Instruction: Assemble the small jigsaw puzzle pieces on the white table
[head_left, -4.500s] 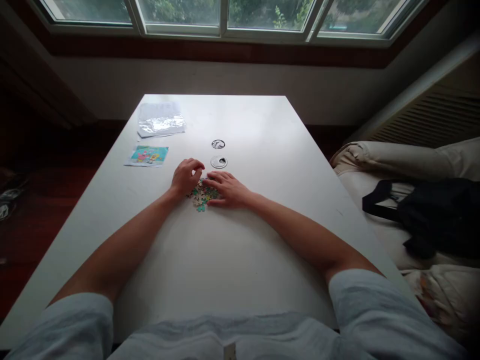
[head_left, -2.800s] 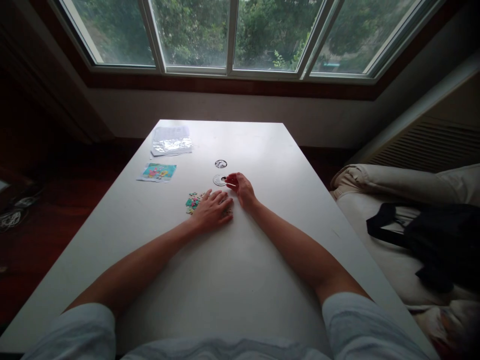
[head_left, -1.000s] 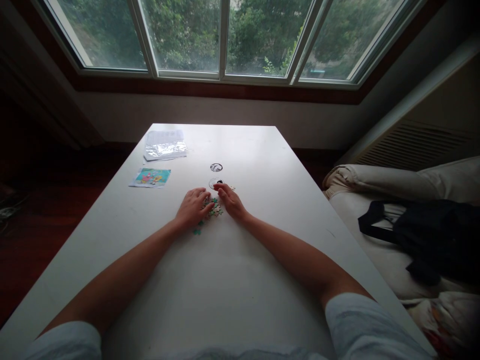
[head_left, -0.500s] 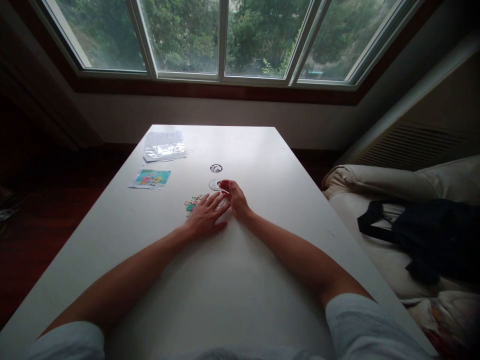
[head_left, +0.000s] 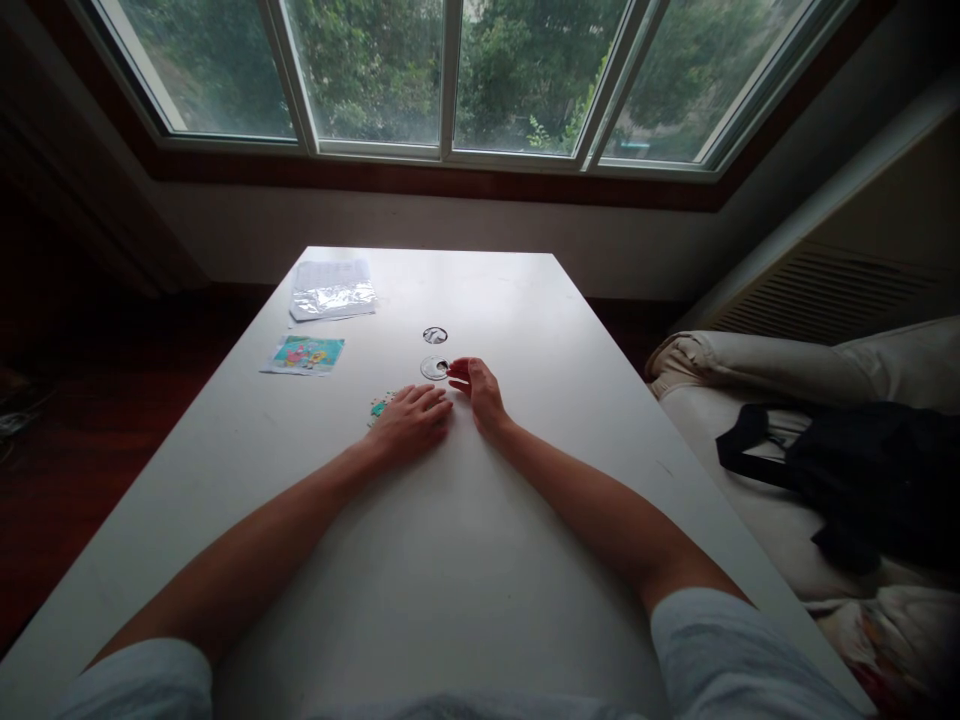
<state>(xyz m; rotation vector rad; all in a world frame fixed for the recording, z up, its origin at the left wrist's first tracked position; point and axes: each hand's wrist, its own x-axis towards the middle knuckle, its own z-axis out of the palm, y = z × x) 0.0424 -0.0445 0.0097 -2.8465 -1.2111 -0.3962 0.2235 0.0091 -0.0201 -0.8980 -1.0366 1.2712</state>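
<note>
Small puzzle pieces (head_left: 379, 405) on the counter (head_left: 480, 560), mostly under the flat, open left hand (head_left: 411, 420). Likely light, thin, easy to slide; best pinched at the edges. Right hand (head_left: 480, 390) curled, fingertips pinched, maybe on one piece.

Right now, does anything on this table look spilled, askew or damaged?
Nothing stands out. The puzzle pieces lie in a small loose heap partly under the flat left hand, the right hand rests beside a round table insert, and the picture card and crinkled plastic bag lie flat at the far left. No damage shows.
</note>
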